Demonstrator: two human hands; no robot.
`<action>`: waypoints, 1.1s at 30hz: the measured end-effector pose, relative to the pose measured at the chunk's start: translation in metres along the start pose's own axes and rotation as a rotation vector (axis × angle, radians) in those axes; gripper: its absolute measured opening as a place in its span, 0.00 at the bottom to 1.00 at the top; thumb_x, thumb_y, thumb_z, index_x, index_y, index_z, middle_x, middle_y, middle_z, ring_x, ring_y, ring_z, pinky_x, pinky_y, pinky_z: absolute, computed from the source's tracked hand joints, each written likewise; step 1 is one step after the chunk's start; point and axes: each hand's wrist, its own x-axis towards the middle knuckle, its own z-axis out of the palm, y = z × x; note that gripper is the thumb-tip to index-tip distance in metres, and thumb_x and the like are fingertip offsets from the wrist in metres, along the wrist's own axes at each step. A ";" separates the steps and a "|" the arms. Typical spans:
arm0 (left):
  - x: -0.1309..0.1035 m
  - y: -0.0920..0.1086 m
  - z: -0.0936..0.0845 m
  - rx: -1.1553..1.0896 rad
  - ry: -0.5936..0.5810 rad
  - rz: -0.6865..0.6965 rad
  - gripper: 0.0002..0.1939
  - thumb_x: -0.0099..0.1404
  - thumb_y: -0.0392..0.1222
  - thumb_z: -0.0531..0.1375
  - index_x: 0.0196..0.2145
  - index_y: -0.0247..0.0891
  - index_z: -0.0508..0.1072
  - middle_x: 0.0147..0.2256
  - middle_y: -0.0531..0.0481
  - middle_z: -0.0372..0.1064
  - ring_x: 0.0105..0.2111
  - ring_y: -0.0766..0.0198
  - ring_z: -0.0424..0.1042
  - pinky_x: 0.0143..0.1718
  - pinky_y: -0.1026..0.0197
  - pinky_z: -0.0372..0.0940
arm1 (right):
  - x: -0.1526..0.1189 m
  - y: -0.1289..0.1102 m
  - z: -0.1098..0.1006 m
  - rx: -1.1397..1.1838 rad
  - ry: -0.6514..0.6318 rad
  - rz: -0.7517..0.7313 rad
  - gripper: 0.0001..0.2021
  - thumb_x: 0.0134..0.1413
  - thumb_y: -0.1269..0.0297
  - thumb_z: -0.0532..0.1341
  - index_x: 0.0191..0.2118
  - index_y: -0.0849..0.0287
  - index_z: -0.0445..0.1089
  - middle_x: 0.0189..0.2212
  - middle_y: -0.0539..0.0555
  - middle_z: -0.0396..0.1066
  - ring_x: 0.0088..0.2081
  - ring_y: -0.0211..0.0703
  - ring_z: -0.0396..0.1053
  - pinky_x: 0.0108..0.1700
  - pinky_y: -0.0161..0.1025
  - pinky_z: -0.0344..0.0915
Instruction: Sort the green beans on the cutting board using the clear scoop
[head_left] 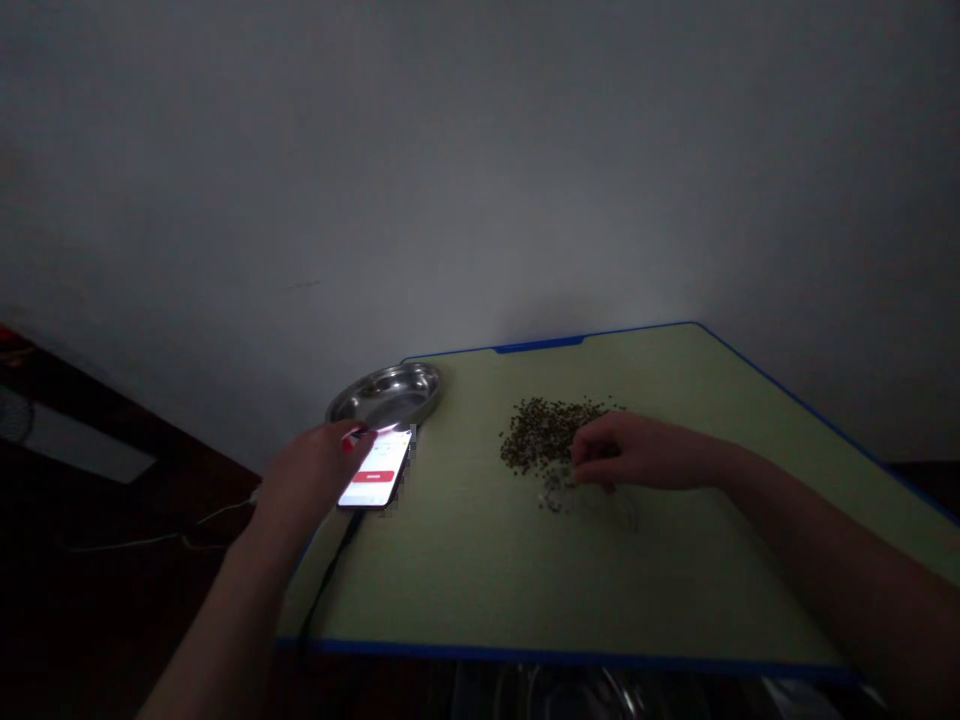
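Along the near side, a pale green tabletop (480,585) is being framed by a blue edge strip (570,655), with shiny metal objects (577,690) being partly hidden beneath it. A dark cable (330,572) is being stretched from that edge, at left, toward a lit phone (373,478). The phone is being seen screen up, its long axis running near to far and its far end leaning right. Its far left edge is being overlapped by the left hand (304,465), fingers bent; whether the phone is being gripped or merely touched cannot be told. Right of centre, pale, clear-looking bits (556,492) are being scattered just nearer than a pile of small brown pieces (544,435), which is being spread longest from left to right. The pile's right side is being reached by the right hand (626,450), fingers pointing left and curled inward; whether a piece is being pinched cannot be told in the dim light. Beyond the phone, a round metal bowl (390,395) is being set at the far left corner. A white cable (142,545) is being lost in darkness at left, and the scene is being closed by a plain grey wall (480,180).
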 end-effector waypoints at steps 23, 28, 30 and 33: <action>0.045 0.128 0.057 -0.501 -0.004 0.451 0.13 0.65 0.45 0.52 0.39 0.39 0.74 0.29 0.46 0.75 0.26 0.62 0.69 0.28 0.60 0.56 | 0.002 0.013 -0.008 -0.237 0.040 0.100 0.11 0.57 0.59 0.59 0.31 0.61 0.73 0.23 0.48 0.67 0.25 0.36 0.61 0.27 0.34 0.55; 0.043 0.121 0.070 -0.600 -0.073 0.416 0.10 0.64 0.45 0.53 0.38 0.39 0.70 0.28 0.47 0.73 0.24 0.63 0.68 0.27 0.60 0.55 | 0.002 0.010 -0.002 -0.242 0.067 0.133 0.10 0.58 0.60 0.59 0.31 0.59 0.73 0.23 0.47 0.66 0.24 0.34 0.59 0.25 0.34 0.53; 0.042 0.118 0.073 -0.652 -0.090 0.422 0.09 0.64 0.46 0.54 0.37 0.39 0.69 0.28 0.48 0.72 0.25 0.63 0.67 0.27 0.60 0.55 | 0.003 0.009 0.001 -0.246 0.089 0.138 0.10 0.58 0.60 0.60 0.31 0.59 0.73 0.23 0.47 0.67 0.24 0.34 0.60 0.25 0.34 0.54; 0.040 0.118 0.074 -0.680 -0.087 0.420 0.08 0.63 0.46 0.54 0.35 0.40 0.67 0.27 0.50 0.71 0.24 0.63 0.66 0.26 0.60 0.54 | 0.004 0.007 0.006 -0.264 0.122 0.131 0.09 0.58 0.60 0.60 0.32 0.58 0.73 0.23 0.47 0.69 0.25 0.35 0.62 0.27 0.34 0.55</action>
